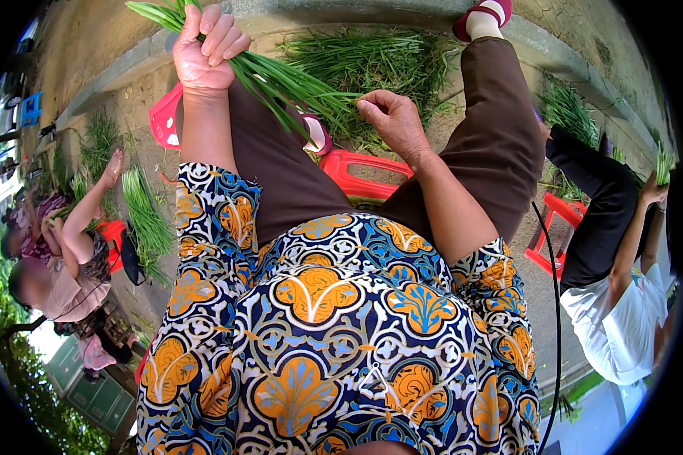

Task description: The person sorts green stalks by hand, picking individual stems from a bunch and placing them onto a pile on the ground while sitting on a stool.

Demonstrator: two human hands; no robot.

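**Green stalks gripped and pinched above the lap**

Here, at the far left, another person (57, 265) sits beside a row of cut greens (146, 216) laid on the ground, near a red stool (114, 236). Moving inward, the wearer's left hand (203, 47) is closed in a fist round a bunch of long green stalks (281, 82). The bunch runs on a slant: its one end sticks out past the fist toward the upper left, and its long axis falls away to the lower right, where the loose ends fan out over the brown trousers (281, 174). The right hand (391, 121) sits just beside those fanned ends, thumb and fingertips pinched together on a stalk or two. The two hands are near but apart, joined only by the bunch. Beyond them a heap of greens (372, 64) lies on the ground, with a red stool (364, 171) under the knees. At the right, a second person (622, 250) holds up a small green bundle (664, 167).
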